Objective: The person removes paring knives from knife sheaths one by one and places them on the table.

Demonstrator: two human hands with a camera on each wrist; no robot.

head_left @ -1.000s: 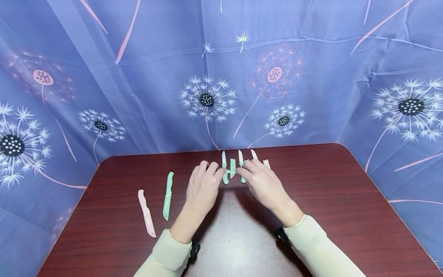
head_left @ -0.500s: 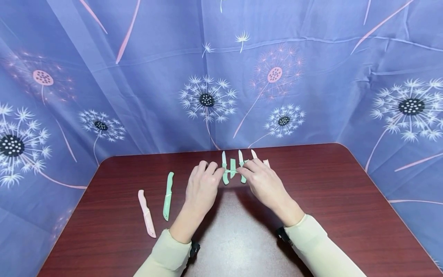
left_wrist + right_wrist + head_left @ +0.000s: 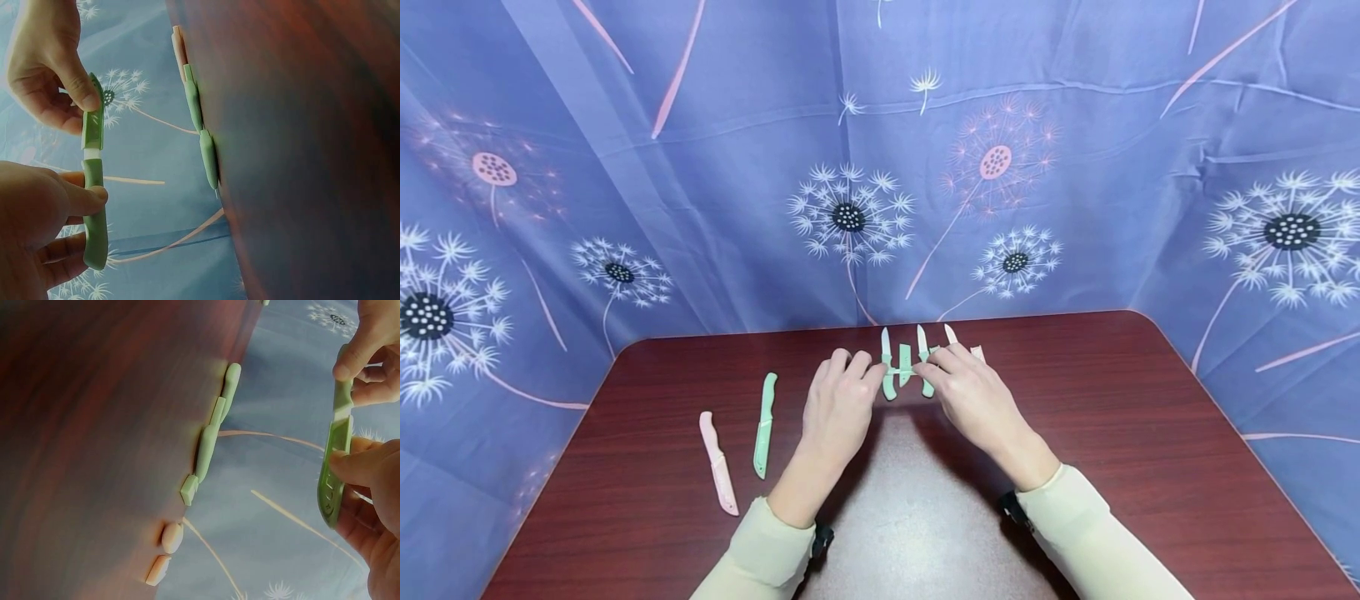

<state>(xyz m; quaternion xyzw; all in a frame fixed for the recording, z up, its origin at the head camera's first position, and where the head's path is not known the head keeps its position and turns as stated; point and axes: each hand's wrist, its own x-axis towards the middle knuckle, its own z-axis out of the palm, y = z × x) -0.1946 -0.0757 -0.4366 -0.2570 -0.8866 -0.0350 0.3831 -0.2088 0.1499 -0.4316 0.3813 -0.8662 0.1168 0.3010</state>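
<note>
Over the table's far part, my left hand [image 3: 835, 408] pinches the green handle of a small paring knife [image 3: 95, 231] between thumb and fingers. My right hand [image 3: 973, 400] grips that knife's green sheath [image 3: 333, 481]. Both wrist views show the blade mostly inside the sheath, with a short white stretch bare between sheath and handle. Behind the hands lie a green knife [image 3: 886, 342], a green sheath [image 3: 905, 358] and another green knife [image 3: 922, 340]. Another white blade [image 3: 951, 334] and a pink sheath [image 3: 977, 353] are partly hidden by the right hand.
On the left of the dark red table [image 3: 1112, 400] lie a sheathed pink knife [image 3: 718, 462] and a sheathed green knife [image 3: 764, 425]. A blue curtain [image 3: 737, 208] with dandelion print hangs behind the table and along both sides.
</note>
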